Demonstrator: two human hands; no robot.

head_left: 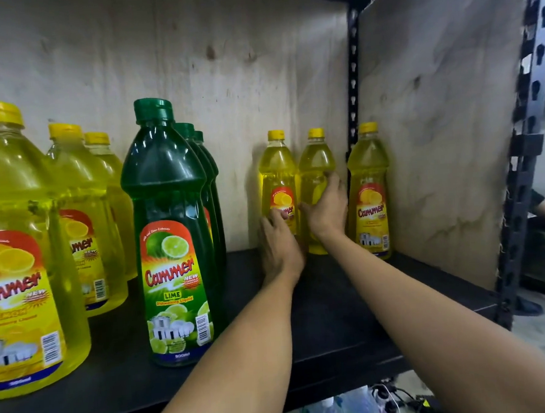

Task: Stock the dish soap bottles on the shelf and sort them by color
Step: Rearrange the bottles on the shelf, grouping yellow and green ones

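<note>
**Seating lemon bottles at the back**

Left hand wraps one yellow bottle; right hand clasps its neighbour (label turned away), both upright against the plywood back. Next, probably: release and fetch more.

Plywood back panel, black metal upright, pale floor.

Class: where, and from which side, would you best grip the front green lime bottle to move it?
Grip the front green lime bottle around its narrower upper body above the label, coming from the open shelf front. More green bottles stand right behind it.
</note>
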